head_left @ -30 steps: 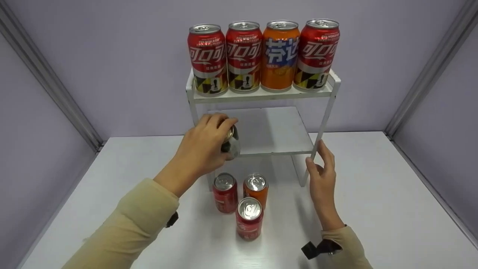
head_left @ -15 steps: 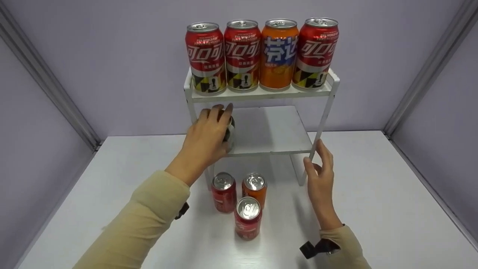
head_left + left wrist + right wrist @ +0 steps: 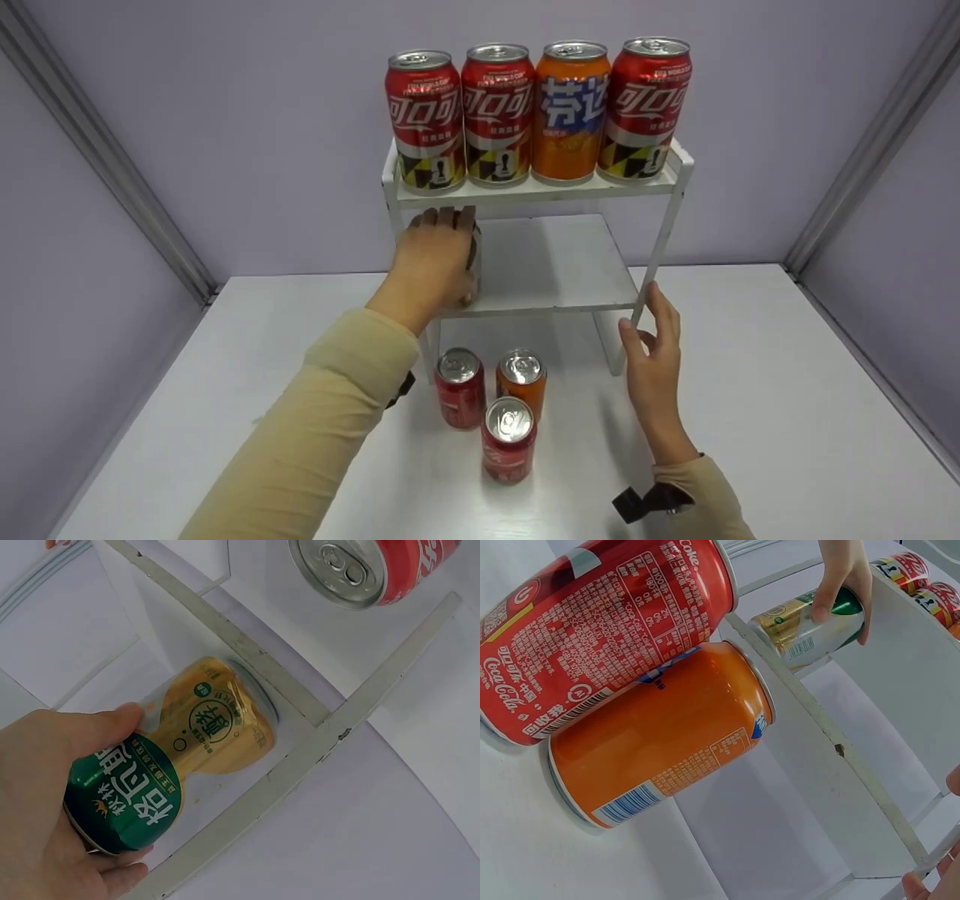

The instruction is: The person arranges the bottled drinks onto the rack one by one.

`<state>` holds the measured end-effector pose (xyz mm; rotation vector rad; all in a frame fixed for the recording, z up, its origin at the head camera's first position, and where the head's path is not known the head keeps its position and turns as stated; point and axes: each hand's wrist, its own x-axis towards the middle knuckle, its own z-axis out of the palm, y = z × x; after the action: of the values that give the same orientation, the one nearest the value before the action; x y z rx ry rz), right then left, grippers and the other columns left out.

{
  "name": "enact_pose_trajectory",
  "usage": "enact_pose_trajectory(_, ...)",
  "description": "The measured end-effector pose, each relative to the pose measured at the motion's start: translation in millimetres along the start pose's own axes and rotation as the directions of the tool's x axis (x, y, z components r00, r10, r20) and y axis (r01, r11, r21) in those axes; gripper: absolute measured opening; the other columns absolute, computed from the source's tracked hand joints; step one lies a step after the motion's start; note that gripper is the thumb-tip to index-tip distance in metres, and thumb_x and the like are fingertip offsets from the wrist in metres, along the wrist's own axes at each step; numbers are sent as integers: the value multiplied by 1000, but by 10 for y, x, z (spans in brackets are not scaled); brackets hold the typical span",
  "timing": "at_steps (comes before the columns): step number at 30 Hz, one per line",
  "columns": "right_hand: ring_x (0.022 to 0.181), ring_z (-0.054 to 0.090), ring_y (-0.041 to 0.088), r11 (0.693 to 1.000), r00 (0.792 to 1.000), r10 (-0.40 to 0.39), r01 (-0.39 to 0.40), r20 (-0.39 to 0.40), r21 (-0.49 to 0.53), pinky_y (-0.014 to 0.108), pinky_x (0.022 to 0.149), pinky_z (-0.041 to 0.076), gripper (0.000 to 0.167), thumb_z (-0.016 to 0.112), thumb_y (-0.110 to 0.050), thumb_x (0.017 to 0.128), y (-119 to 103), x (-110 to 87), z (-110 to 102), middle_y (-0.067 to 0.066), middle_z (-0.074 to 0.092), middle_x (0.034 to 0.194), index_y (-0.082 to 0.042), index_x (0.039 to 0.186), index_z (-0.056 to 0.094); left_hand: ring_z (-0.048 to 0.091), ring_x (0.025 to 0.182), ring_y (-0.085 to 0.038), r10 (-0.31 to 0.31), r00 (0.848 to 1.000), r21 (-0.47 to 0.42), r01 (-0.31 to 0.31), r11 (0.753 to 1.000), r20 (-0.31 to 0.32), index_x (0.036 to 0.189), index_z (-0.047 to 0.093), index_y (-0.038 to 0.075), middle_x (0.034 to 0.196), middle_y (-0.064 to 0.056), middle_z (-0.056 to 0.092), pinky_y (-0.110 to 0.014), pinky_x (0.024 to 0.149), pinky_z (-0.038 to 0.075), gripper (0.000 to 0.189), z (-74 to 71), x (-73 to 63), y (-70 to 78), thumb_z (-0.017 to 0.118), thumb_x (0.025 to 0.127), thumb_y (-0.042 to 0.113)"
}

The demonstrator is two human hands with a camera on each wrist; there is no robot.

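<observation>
My left hand (image 3: pixel 433 262) grips a green-and-gold can (image 3: pixel 176 754) at the left end of the white rack's middle shelf (image 3: pixel 555 262). The left wrist view shows the can upright, its base at the shelf near the front edge. In the head view my hand hides most of it. My right hand (image 3: pixel 656 367) holds the rack's right front leg (image 3: pixel 660 232) between thumb and fingers. Three cans stand on the table before the rack: a red Coke can (image 3: pixel 460 394), an orange can (image 3: pixel 523 382) and a nearer red can (image 3: pixel 508 450).
Along the rack's top shelf (image 3: pixel 540 193) stand several cans side by side, red Coke cans (image 3: pixel 499 112) and one orange Fanta can (image 3: pixel 570 112). Pale walls (image 3: pixel 300 135) enclose the white table (image 3: pixel 285 337) at the back and sides.
My left hand has carried the green-and-gold can back from in front of the rack onto the left of the middle shelf. The right hand has stayed at the rack's leg.
</observation>
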<state>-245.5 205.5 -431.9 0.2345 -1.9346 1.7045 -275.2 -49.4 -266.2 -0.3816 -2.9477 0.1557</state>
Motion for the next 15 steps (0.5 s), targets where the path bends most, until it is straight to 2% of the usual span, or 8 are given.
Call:
enact_pose_trajectory(3, 138, 32, 21, 1000, 1000, -5, 5, 5, -8, 22, 98, 36, 59, 55, -5, 101, -2, 4, -8, 9, 35, 151, -5, 154, 31, 44, 132, -40, -18, 999, 45, 16, 999, 39, 152, 31, 0, 145, -22, 45, -48, 111, 34, 80, -10, 28, -9, 68, 89, 32)
enact_pose_trajectory(5, 138, 32, 21, 1000, 1000, -7, 8, 5, -4, 22, 98, 36, 59, 55, -5, 101, 2, 1, -10, 9, 35, 151, -5, 154, 31, 43, 134, -39, -4, 999, 65, 1, 998, 46, 152, 30, -1, 146, -23, 45, -49, 111, 33, 80, -17, 31, -15, 68, 90, 34)
enact_pose_trajectory(11, 138, 32, 23, 1000, 1000, -29, 29, -3, 13, 22, 98, 37, 59, 55, -2, 100, 14, 0, -11, 11, 36, 151, -4, 153, 31, 41, 137, -35, 92, 995, 104, -95, 990, 32, 153, 29, 1, 151, -19, 41, -49, 110, 35, 97, -44, 2, -47, 82, 77, 31)
enact_pose_trajectory(15, 139, 31, 22, 999, 999, -36, 36, 0, 16, 22, 98, 36, 60, 56, -2, 99, 16, -3, -11, 10, 35, 151, -4, 154, 31, 47, 132, -32, 146, 989, 151, -143, 978, -11, 151, 36, 4, 147, -16, 47, -48, 107, 39, 90, -37, -19, -72, 83, 76, 19)
